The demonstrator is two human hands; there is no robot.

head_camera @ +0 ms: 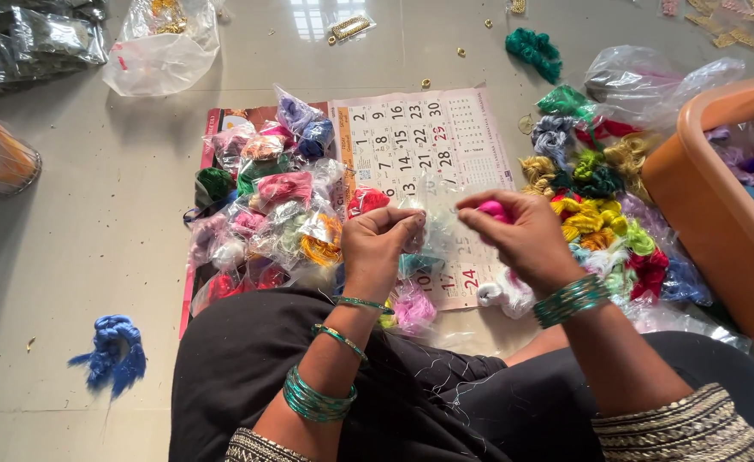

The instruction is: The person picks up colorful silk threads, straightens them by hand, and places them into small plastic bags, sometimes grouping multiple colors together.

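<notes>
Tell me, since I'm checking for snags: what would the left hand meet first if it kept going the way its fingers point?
The left hand points right, toward the right hand holding a pink thread bundle. It would probably meet the clear plastic bag between them first; depth is unclear.

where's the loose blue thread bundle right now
In the head view the blue thread bundle lies alone on the floor at lower left, left of the person's black-clad knee and apart from the bagged threads on the calendar.
</notes>
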